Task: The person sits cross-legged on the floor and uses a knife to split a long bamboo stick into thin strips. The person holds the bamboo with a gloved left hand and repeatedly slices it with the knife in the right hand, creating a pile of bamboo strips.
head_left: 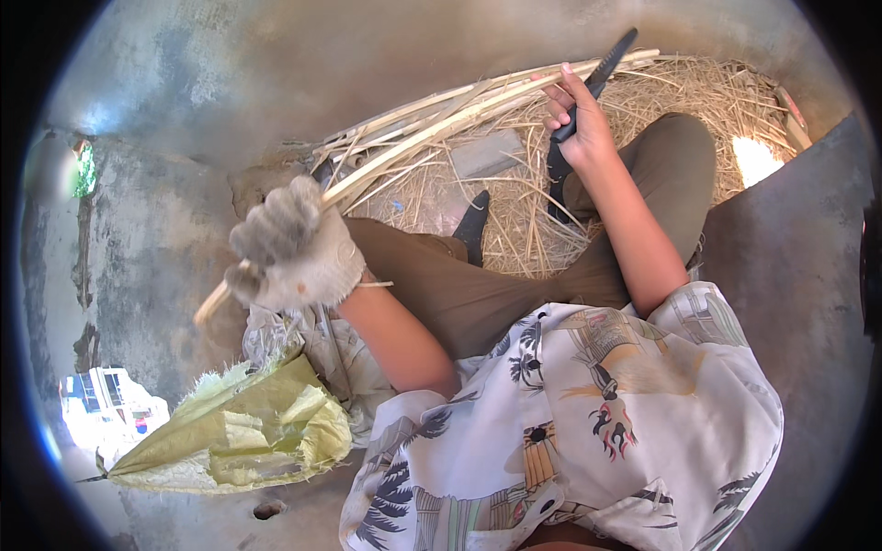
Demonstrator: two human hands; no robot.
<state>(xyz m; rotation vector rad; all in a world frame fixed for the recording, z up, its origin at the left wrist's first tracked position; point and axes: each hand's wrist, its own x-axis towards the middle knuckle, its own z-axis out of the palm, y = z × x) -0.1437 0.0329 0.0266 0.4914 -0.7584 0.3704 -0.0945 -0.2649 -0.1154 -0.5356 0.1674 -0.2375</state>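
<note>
The gloved left hand (296,243) was closed round the strip (418,142), likely to steady it as it slanted up toward the partly curled right hand (581,118), which gripped the knife (614,62) blade outward, presumably for safety.

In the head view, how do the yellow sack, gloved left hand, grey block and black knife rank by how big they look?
Largest to smallest:
1. Yellow sack
2. Gloved left hand
3. Grey block and black knife, unranked: the knife looks longer but slimmer, so their overall sizes are too close to call.
</note>
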